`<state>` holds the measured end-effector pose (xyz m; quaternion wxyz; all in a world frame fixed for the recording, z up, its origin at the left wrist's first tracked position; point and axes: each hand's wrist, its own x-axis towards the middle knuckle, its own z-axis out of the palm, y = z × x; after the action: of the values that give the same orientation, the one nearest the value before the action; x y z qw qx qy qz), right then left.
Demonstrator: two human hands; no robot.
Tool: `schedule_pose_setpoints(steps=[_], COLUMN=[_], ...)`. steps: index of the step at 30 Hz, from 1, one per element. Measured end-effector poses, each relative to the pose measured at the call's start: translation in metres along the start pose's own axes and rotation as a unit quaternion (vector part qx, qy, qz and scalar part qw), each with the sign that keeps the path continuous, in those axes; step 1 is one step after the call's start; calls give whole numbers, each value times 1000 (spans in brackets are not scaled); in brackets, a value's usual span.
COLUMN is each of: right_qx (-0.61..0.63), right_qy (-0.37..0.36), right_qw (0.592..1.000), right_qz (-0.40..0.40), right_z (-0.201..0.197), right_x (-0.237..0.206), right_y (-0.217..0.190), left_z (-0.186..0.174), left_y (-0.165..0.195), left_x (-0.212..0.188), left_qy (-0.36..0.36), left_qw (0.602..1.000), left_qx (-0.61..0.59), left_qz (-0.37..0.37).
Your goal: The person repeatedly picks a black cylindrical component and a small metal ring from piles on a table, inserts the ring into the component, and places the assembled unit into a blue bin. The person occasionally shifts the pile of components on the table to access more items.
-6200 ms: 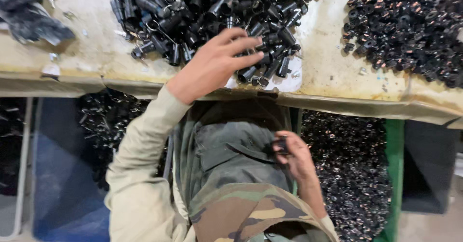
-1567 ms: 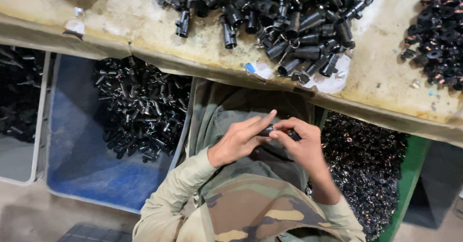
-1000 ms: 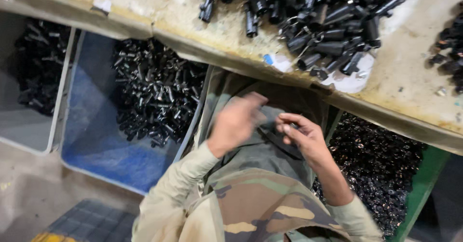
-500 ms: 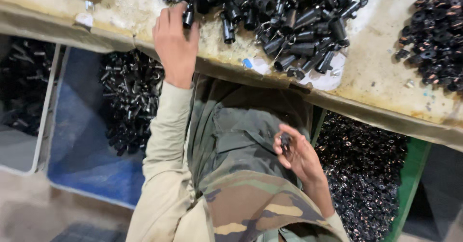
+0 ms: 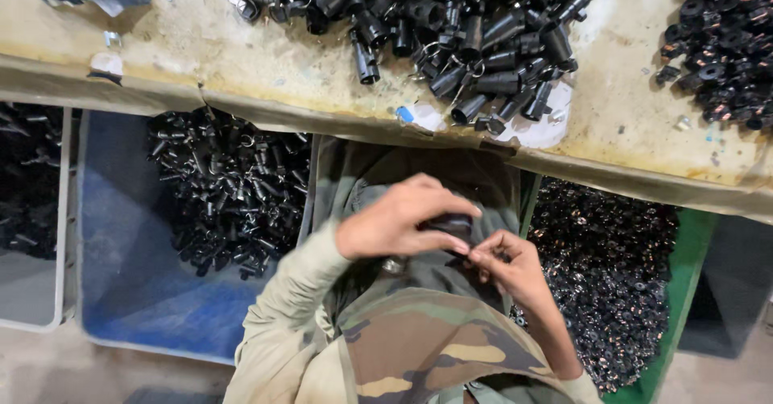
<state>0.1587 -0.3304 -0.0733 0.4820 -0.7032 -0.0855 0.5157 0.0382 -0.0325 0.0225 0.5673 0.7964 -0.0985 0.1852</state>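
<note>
A: We note the left hand [image 5: 394, 227] and right hand [image 5: 507, 267] meeting over the lap, just below the bench edge [image 5: 266, 114]. Between them sits a small black tube [image 5: 449, 225], a short cylinder, partly hidden by the left fingers.

B: Grip state? We read the left hand as closed around the tube, thumb under and fingers curled over the top. The right hand pinches narrowly at the tube's near end, fingertips touching the left thumb. Whether the right fingers hold a second small piece, we cannot tell; that spot is blurred.

A: Handling, as we judge it: the tube looks rigid, moulded or metal, and light enough for a fingertip hold. The surface looks smooth and slightly glossy, so likely a little slippery. Not fragile, judging by how the same parts lie heaped loose.

B: Where to take it? We would hold it round the barrel, across its width, leaving the open end free for the other hand. A pinch at the end alone would let it swivel.

A: Surroundings: a pile of black tubes [image 5: 451, 26] lies on the bench top above the hands, some with wire rings. A second heap of small round black parts [image 5: 725, 42] sits at the bench's right. Below, a blue bin [image 5: 129, 291] on the left holds more tubes, and a green bin [image 5: 684, 291] on the right holds small dark rings.
</note>
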Motion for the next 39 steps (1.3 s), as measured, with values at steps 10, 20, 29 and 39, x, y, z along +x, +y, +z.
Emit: schedule_pose_setpoints(steps=[10,20,29,39], right_qx=[-242,-224,259,252], right_qy=[-17,-109,-162,-140], right_qw=[921,913,950,957], right_qz=[-305,-323,-57,-21], right_z=[43,35,10,6], right_x=[18,17,17,15], right_y=[-122,-99,-44,0], left_z=[40,46,-7,-48], left_y=[-1,8,1,-52], left_x=[-45,-55,-69,30], left_qy=[88,35,472,340], left_qw=[991,995,737,808], left_qx=[54,-10,416,424], left_qz=[-88,-96,-245,-228])
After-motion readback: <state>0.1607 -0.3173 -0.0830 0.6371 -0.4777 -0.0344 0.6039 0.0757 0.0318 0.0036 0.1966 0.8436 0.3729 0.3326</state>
